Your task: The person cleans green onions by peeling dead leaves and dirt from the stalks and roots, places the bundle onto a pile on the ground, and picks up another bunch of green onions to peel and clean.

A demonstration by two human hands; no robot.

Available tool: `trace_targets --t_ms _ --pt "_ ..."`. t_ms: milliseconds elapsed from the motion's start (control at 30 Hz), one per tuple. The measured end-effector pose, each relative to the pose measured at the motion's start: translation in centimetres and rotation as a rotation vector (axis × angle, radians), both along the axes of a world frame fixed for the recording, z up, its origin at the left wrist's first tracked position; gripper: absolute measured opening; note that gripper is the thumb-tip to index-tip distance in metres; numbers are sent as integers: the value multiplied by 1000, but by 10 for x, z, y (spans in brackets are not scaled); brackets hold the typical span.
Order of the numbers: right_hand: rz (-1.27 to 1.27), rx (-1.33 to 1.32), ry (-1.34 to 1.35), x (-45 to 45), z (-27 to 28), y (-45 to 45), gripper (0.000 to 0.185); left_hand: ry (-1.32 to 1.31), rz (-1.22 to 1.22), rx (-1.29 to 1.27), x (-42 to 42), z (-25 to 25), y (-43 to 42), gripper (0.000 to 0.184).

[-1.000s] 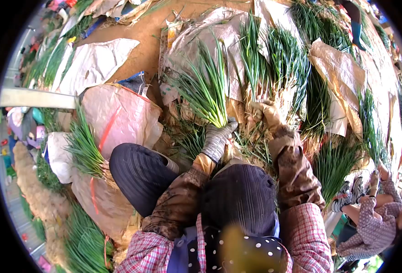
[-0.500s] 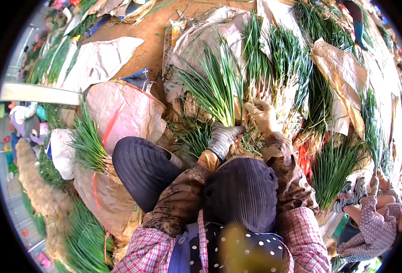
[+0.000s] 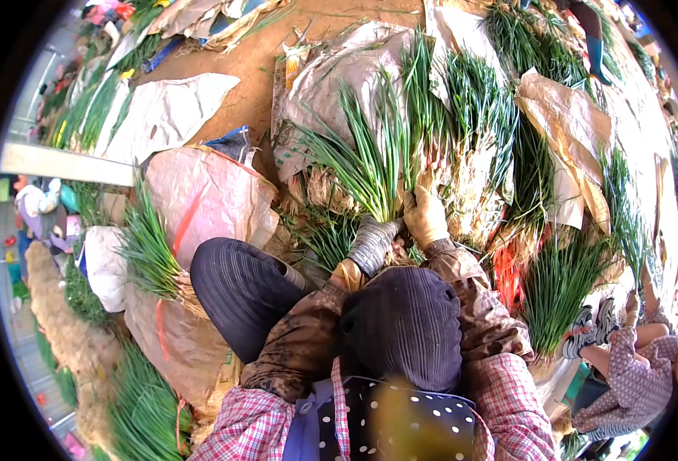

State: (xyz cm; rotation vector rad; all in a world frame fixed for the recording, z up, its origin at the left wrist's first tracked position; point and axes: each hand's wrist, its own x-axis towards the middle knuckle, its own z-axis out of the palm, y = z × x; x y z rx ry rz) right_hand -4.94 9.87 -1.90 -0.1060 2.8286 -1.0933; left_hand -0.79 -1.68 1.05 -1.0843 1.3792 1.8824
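Observation:
A bunch of green onions (image 3: 369, 169) leans up and to the left in the middle of the view, its leaves fanned out. My left hand (image 3: 373, 243), in a grey glove, is wrapped round the lower stalks of this bunch. Close against the right side of the stalks is my right hand (image 3: 426, 217), in a pale yellow glove. Its fingers are bent together; what they pinch is hidden. The root ends of the held bunch are mostly covered by my hands and knee. More green onions (image 3: 331, 240) lie below and left of the bunch.
Green onions with pale roots (image 3: 473, 180) stand beyond my right hand. A tied bunch (image 3: 154, 250) rests on pinkish sacking (image 3: 208, 180) at left. Brown sheeting (image 3: 565, 115) covers onions at right. Another person (image 3: 627, 376) sits at lower right; a blue boot (image 3: 598, 60) shows at upper right.
My right hand has moved left and slightly down, from beside the roots to against the held stalks. My left hand keeps its grip on the bunch.

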Motion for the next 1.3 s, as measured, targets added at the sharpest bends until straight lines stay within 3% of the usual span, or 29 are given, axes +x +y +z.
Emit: trace_targets --t_ms 33,167,200,233,367,433,467,500,567,633,667,700,767,800,833,867,900,933,967,1033,1067,1167,1233,1267,1300 --pt "-9 13 40 0 -7 1 27 4 62 53 1 -1 2 14" --pt "-83 -524 -355 7 -37 12 25 53 231 507 13 -13 -5 9" --pt "-127 -686 -448 11 -36 16 24 77 188 527 14 -6 -7 10" --pt "-172 -781 -363 18 -44 16 22 133 101 608 15 -15 -12 11" --pt "-296 -567 -456 21 -44 12 19 154 146 577 21 -25 -6 18" --pt "-498 -356 -632 7 -45 12 22 215 115 509 18 -7 -9 17" --pt "-601 -407 -621 4 -98 36 22 272 85 476 15 12 -13 18" --pt "-656 -326 -621 6 -77 39 24 334 57 442 10 32 -17 19" --pt "-354 98 -519 29 -108 72 29 545 76 322 3 50 -25 21" --pt "207 454 -716 54 -115 96 32 575 124 311 -6 42 -30 19" --pt "435 577 -760 61 -115 102 34 482 330 368 -12 43 -24 17" --pt "526 641 -773 61 -111 100 35 477 420 348 -13 30 -22 17" --pt "713 764 -804 61 -96 89 39 326 250 396 -11 -12 -38 18" --pt "812 825 -818 61 -87 82 42 370 244 360 -8 -29 -36 18" --pt "523 764 -631 32 -73 66 45 339 300 298 -11 -23 -30 18" --pt "231 487 -314 9 -51 54 46 311 266 175 -12 -29 -26 22" --pt "104 464 -188 -20 -46 41 45 284 234 50 -11 -39 -24 27" --pt "33 477 -150 -49 -33 24 44 244 291 185 -9 -47 -26 31" --pt "-39 489 -115 -77 -20 8 43 77 217 100 -10 -34 -28 23" --pt "-87 630 -441 -124 -9 -10 43 54 212 111 -12 -47 -29 20" --pt "-56 662 -357 -136 -40 1 41 110 235 71 -12 -47 -28 18" --pt "-88 549 -282 -118 -29 3 34 85 197 11 -19 -45 -29 19" --pt "34 355 -95 -71 -24 14 27 148 253 -22 -13 -44 -27 22" --pt "56 182 -35 -43 -11 15 13 162 211 9 -15 -39 -26 23" --pt "149 67 8 -19 -1 17 16 173 171 40 -16 -34 -25 24"
